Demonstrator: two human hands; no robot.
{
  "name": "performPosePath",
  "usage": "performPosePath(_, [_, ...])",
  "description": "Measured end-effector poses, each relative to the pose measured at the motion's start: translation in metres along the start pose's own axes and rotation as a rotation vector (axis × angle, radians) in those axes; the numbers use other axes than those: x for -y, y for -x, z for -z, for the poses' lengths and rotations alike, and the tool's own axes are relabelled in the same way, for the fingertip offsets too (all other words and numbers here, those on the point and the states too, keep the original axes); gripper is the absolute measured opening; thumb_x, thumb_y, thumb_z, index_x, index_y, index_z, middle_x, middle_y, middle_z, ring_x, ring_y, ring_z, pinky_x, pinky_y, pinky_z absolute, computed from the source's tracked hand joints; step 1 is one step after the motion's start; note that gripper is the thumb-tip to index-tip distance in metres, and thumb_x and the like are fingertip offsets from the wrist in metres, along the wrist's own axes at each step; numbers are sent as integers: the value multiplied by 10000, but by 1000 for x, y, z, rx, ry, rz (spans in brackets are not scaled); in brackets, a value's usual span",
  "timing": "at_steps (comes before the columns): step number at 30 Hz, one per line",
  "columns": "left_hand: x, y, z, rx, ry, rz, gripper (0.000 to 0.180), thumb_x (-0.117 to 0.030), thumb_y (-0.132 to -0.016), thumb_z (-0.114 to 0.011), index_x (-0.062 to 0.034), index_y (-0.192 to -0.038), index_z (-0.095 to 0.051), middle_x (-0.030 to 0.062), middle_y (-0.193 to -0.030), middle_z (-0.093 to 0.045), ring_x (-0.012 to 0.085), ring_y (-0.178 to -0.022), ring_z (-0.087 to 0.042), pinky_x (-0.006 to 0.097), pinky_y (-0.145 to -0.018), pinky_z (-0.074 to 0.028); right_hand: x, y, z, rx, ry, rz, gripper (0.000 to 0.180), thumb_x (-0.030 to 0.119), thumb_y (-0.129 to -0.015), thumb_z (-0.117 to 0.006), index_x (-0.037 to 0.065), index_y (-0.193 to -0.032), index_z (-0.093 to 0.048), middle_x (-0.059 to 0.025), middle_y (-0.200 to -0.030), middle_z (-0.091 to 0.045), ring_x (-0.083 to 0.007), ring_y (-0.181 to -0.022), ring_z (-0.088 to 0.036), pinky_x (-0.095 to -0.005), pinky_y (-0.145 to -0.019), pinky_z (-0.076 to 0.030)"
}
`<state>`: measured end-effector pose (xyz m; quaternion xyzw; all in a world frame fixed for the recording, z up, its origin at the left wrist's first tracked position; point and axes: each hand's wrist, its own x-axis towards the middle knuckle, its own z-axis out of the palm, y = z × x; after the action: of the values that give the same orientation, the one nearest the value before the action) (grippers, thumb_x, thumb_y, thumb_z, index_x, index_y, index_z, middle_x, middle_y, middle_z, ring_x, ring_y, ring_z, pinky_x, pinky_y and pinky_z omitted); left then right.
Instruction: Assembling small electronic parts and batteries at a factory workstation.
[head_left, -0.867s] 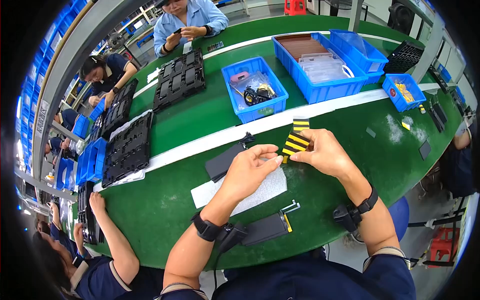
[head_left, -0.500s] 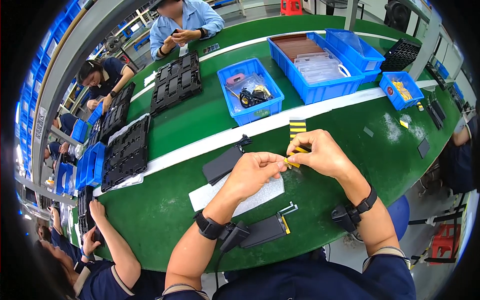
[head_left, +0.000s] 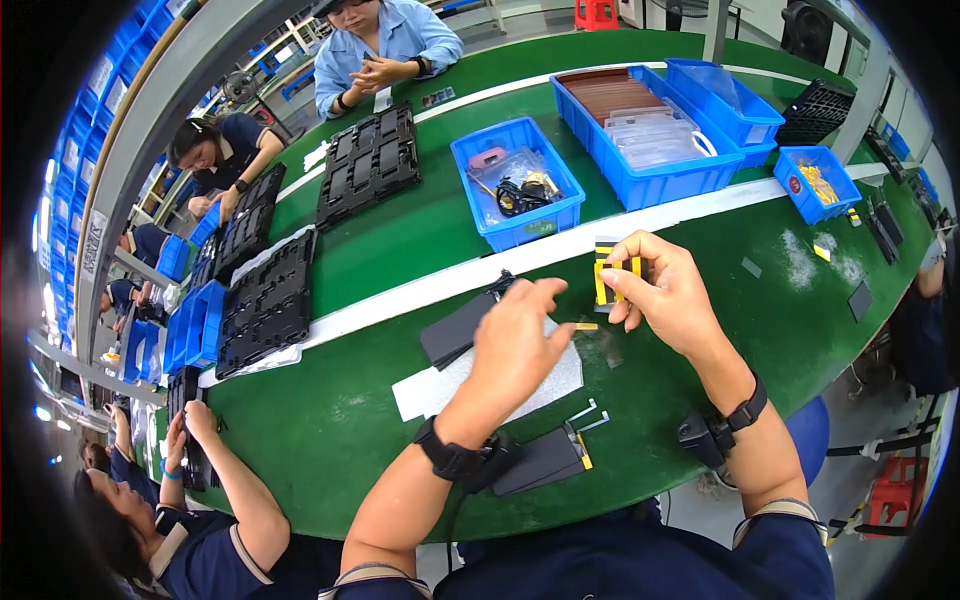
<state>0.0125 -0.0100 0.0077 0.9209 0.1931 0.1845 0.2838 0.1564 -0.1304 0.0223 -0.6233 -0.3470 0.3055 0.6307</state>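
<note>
My right hand (head_left: 668, 292) pinches a black-and-yellow striped piece of tape (head_left: 605, 290) between thumb and fingers, at the near side of the white line on the table. My left hand (head_left: 512, 340) is empty, fingers apart, hovering over a white sheet (head_left: 420, 394). A short yellow strip (head_left: 586, 326) lies just right of its thumb. Beside the left hand rest dark grey flat rectangular blocks (head_left: 452, 332), with a black cable bundle at their top end, partly hidden by the fingers. Nearer to me lies another dark grey block (head_left: 540, 465) with pale bent tabs and a yellow edge.
Beyond the white line stand a blue bin (head_left: 520, 228) of cables and bags, a larger blue bin (head_left: 645, 185) of brown dividers and clear cases, and a small blue bin (head_left: 822, 205) of yellow pieces. Black trays (head_left: 265, 300) line the left. Co-workers sit left and opposite.
My hands have parted: the left has drawn back and spread its fingers, while the right has moved slightly up and right with striped tape. The view has shifted slightly.
</note>
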Motion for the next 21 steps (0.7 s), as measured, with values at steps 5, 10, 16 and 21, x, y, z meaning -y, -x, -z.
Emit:
performPosePath(5, [34,13,44,-124,-389,5,496,-184,-668,-770,-39,-1112,-602,135,-1013,-617,280,-918,-590,360,-836,-469,-5,4,-7,18,83,38,59,37,-843,-599,34,-898,-580,-11,-749,-571,-40,-549,-536,-165,-425,-428])
performPosePath(10, [48,11,51,19,-182,190,475,-159,-643,-772,-33,-1078,-628,145,-994,-627,311,-928,-568,396,-817,-455,-5,9,-19,65,88,1,79,42,-838,-603,48,-914,-622,-8,-670,-573,-39,-502,-519,-200,-387,-384])
performPosePath(16, [49,8,52,37,-222,142,460,-165,-615,-799,-31,-1029,-648,122,-926,-622,286,-896,-574,368,-802,-459,-15,13,-32,94,184,81,232,-6,-782,-665,33,-1000,-594,5,-700,-582,-27,-522,-504,-182,-419,-389])
performPosePath(21, [51,12,50,-37,-225,64,437,-165,-623,-798,-27,-1011,-651,124,-919,-628,271,-891,-577,360,-790,-460,-16,15,-36,89,155,70,234,2,-783,-670,33,-1002,-592,-4,-716,-597,-29,-526,-510,-182,-418,-391])
